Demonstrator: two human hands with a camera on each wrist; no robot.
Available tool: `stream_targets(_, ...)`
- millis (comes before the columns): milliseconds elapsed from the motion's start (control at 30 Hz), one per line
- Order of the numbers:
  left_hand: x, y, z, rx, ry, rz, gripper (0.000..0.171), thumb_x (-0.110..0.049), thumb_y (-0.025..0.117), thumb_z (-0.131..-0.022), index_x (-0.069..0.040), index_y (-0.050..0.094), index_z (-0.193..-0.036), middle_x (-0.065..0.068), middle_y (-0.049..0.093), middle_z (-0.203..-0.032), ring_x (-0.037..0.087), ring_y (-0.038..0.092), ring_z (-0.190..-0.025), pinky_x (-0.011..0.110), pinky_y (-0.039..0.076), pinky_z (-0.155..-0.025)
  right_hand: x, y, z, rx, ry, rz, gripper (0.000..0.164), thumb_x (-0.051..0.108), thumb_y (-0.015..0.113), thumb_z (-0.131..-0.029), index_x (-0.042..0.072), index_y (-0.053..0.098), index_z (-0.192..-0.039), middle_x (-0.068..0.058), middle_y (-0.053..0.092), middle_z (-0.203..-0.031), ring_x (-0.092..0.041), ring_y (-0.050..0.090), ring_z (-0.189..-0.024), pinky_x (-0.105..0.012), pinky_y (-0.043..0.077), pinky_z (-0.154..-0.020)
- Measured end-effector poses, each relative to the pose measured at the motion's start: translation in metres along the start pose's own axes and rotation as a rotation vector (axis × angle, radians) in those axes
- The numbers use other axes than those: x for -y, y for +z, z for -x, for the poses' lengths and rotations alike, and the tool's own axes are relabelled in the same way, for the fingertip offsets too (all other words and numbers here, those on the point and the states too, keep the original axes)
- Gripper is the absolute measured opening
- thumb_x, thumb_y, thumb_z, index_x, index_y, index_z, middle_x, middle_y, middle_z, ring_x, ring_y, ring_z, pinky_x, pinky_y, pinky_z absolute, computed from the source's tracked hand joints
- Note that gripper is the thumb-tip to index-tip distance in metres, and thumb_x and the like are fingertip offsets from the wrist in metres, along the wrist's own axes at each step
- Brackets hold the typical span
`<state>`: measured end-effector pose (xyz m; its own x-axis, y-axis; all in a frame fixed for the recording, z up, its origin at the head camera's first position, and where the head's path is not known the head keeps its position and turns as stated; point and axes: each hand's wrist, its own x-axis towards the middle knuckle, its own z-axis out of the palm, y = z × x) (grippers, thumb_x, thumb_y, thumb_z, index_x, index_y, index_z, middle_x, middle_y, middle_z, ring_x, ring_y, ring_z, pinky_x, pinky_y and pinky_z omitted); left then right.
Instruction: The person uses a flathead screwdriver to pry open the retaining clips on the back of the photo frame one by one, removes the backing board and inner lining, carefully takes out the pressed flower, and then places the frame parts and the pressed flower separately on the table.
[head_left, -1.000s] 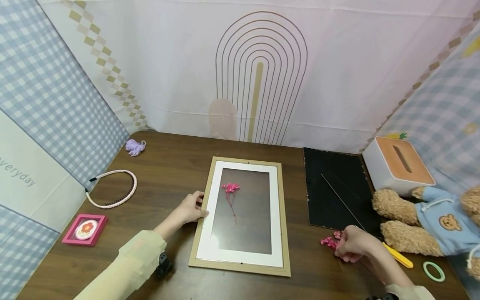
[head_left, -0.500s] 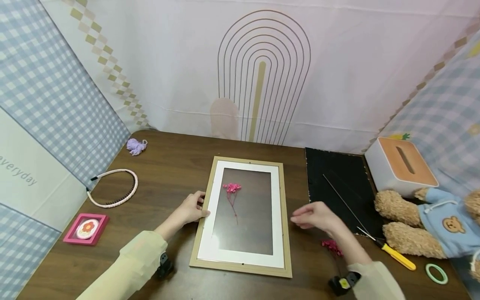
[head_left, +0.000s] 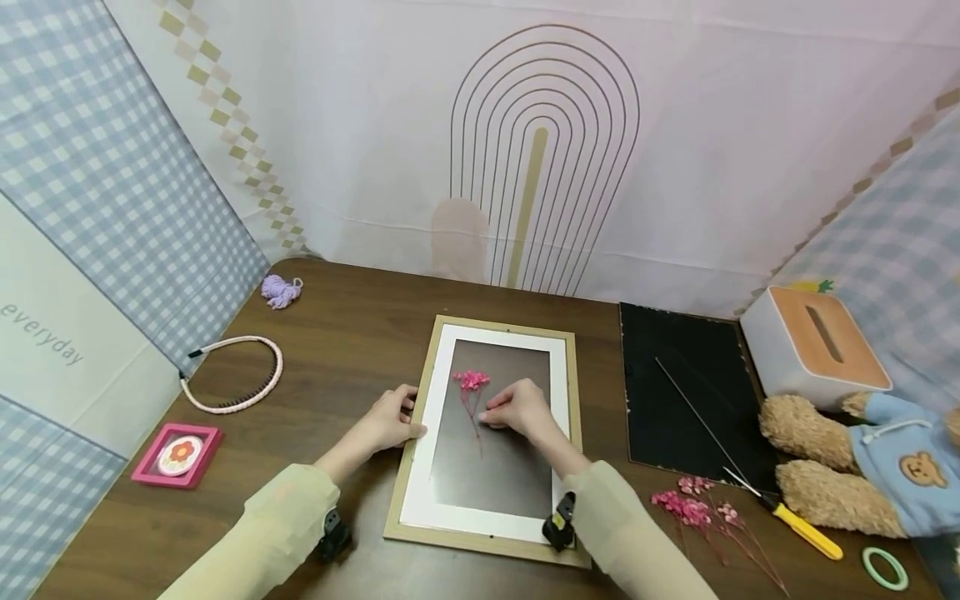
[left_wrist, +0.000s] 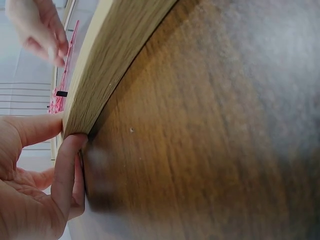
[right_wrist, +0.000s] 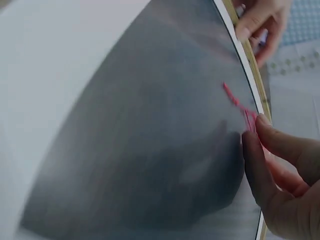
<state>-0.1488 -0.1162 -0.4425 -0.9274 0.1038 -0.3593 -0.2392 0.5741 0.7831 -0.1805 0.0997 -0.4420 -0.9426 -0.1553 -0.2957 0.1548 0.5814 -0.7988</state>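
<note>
A light wooden picture frame (head_left: 491, 546) with a white mat and clear pane lies on the table. My left hand (head_left: 386, 422) grips its left edge, thumb on top and fingers against the outer side. On the pane rests a pink dried flower sprig (head_left: 472, 381), blossoms toward the back. My right hand (head_left: 520, 408) reaches over the pane, thumb and forefinger pinching the sprig's thin stem (right_wrist: 235, 101). More pink dried flower sprigs (head_left: 686, 508) lie on the table to the right of the frame.
Right of the frame are a black backing board (head_left: 682, 383) with a thin rod, a yellow-handled screwdriver (head_left: 808, 532), a green ring (head_left: 885, 568), a teddy bear (head_left: 892, 458) and a tissue box (head_left: 825, 342). To the left lie a headband (head_left: 279, 367), purple yarn (head_left: 281, 292) and a pink box (head_left: 178, 456).
My right hand has left the loose sprigs at the right, which now lie uncovered, and has moved left onto the sprig over the pane. My left hand keeps its place on the frame.
</note>
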Motion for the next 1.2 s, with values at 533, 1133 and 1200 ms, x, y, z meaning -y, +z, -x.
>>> stream_targets(533, 0.003, 0.003, -0.001, -0.001, 0.005, 0.002, 0.059, 0.003, 0.069, -0.076, 0.004, 0.043, -0.129, 0.017, 0.044, -0.106, 0.018, 0.048, -0.084, 0.028, 0.055, -0.055, 0.029, 0.022, -0.003, 0.066, 0.026, 0.234, 0.018, 0.007, 0.074, -0.075, -0.001, 0.069, -0.060, -0.003, 0.059, -0.046, -0.006, 0.052, -0.040, -0.018, 0.046, -0.047)
stream_targets(1133, -0.002, 0.000, 0.000, 0.023, 0.000, -0.006, 0.060, 0.003, 0.068, -0.077, 0.005, 0.040, -0.130, 0.020, 0.043, -0.110, 0.021, 0.049, -0.086, 0.029, 0.055, -0.056, -0.012, -0.074, 0.014, 0.288, 0.037, -0.216, 0.022, 0.005, 0.064, -0.086, -0.015, 0.063, -0.095, -0.001, 0.064, -0.066, -0.005, 0.063, -0.058, -0.030, 0.059, -0.069)
stream_targets(1200, -0.002, 0.000, 0.001, 0.026, -0.006, -0.004, 0.060, 0.003, 0.068, -0.077, 0.005, 0.040, -0.130, 0.020, 0.043, -0.110, 0.021, 0.049, -0.087, 0.029, 0.055, -0.056, -0.018, -0.085, 0.018, 0.273, 0.039, -0.203, 0.022, 0.006, 0.065, -0.086, -0.014, 0.064, -0.095, -0.001, 0.066, -0.068, -0.006, 0.064, -0.060, -0.033, 0.059, -0.071)
